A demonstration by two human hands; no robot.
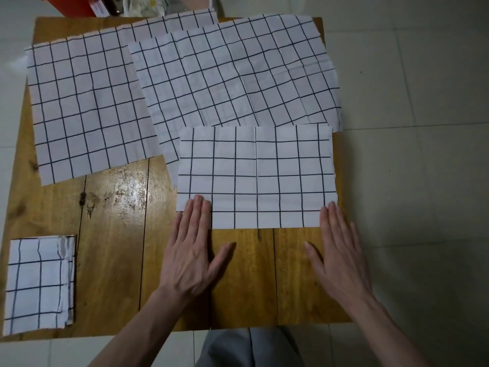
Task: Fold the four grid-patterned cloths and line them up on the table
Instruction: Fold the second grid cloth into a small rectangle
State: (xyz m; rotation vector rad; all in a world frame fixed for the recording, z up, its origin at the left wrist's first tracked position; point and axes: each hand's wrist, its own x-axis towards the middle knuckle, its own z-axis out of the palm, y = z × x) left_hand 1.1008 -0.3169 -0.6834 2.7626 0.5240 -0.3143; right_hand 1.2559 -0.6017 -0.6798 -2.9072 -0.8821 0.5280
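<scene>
I see the wooden table (pixel 113 234) under both hands. Beyond them lie two unfolded cloths: one far left (pixel 87 107), one overlapping it straight ahead (pixel 238 75). The half-folded cloth (pixel 256 176) sits under my fingertips. A small folded cloth (pixel 37 284) lies well left of my left hand (pixel 190 250). Left hand and right hand (pixel 338 255) rest flat, fingers straight, on that cloth's near corners.
</scene>
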